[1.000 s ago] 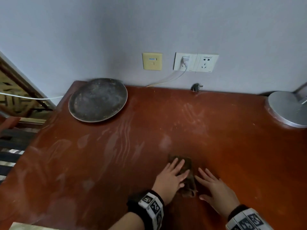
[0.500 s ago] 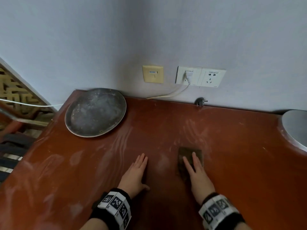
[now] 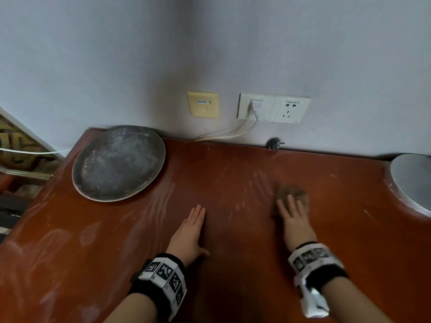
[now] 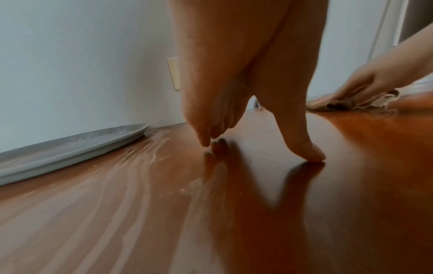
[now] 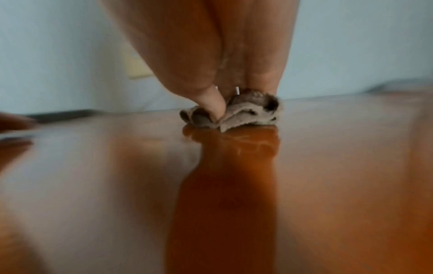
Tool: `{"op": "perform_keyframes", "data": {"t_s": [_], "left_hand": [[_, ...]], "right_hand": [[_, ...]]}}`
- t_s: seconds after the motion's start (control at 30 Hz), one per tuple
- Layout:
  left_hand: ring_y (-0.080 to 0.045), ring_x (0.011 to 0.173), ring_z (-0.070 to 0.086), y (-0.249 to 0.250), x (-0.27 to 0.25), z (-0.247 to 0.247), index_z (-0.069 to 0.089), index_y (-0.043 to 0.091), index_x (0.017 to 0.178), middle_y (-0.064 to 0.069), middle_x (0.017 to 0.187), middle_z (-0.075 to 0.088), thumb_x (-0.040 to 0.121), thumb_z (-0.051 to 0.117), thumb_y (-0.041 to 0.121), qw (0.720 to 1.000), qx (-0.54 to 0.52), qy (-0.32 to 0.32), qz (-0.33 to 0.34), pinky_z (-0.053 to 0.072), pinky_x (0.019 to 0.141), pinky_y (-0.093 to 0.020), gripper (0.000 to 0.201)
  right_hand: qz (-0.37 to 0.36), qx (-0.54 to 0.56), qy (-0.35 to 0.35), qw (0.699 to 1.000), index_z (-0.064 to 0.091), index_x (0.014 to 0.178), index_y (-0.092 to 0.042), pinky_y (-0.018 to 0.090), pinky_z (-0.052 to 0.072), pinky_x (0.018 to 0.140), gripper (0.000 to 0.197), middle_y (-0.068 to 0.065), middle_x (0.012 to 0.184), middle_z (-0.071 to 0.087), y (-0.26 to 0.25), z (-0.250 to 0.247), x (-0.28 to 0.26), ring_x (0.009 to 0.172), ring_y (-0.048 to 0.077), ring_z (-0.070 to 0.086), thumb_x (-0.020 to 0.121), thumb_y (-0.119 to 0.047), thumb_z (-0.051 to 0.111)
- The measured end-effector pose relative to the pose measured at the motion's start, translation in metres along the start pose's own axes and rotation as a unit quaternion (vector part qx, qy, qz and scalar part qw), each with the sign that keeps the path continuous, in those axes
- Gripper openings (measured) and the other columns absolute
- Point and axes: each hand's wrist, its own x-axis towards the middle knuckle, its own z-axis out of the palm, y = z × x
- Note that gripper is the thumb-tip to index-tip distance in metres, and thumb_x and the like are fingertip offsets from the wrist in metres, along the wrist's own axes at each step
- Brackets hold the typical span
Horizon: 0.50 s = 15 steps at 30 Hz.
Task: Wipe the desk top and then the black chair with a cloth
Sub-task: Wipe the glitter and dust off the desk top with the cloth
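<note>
Left edge: the table (image 3: 233,264) ends beside a dark slatted frame (image 3: 11,206) and a white cord (image 3: 28,151).
Far-left corner: a round grey tray (image 3: 117,163) lies flat, its rim near the far edge and the wall.
Dust: pale streaks run from the tray toward the near edge, over the left half of the table.
Left hand (image 3: 190,231): flat on the table near the middle, fingers (image 4: 203,137) straight and pressed together, thumb out to the side; it holds nothing.
Open room, middle: bare table between the two hands and from them to the far edge.
Far edge: a dark plug (image 3: 275,144) lies against the wall below the sockets (image 3: 274,108).
Right hand (image 3: 293,217): fingers lie straight over the cloth, thumb tucked into a fold; it presses the cloth down.
Cloth (image 3: 290,191): small, brown, bunched, right of the middle; blurred, so no clear long axis; the hand over it points at the far edge.
Right edge: a round silver base (image 3: 412,180) stands near the far-right corner, with bare table between it and the cloth.
</note>
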Motion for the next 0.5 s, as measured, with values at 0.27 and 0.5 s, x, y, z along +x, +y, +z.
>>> {"op": "perform_keyframes", "data": {"t_s": [0.27,0.5], "left_hand": [[-0.015,0.145,-0.014,0.013,0.024,-0.007,-0.009,0.012,0.15,-0.003,0.157,-0.017,0.075,0.076,0.03,1.0,0.013,-0.013,-0.001,-0.002,0.116,-0.026,0.115],[-0.012,0.145,-0.013,0.004,0.03,-0.012,-0.009,0.017,0.15,0.002,0.157,-0.018,0.07,0.079,0.038,1.0,-0.006,0.008,-0.024,0.001,0.117,-0.028,0.121]], "right_hand": [[-0.264,-0.017,0.021,0.964,0.058,0.124,-0.025,0.047,0.046,0.089,0.081,0.009,0.133,0.054,-0.085,0.032,-0.042,0.119,0.035,0.053,0.046,-0.023,0.082],[-0.019,-0.006,-0.01,1.0,0.008,0.15,-0.02,0.044,0.014,0.117,0.086,0.01,0.156,-0.004,0.022,-0.011,0.03,0.144,0.034,0.005,0.079,0.014,0.041]]}}
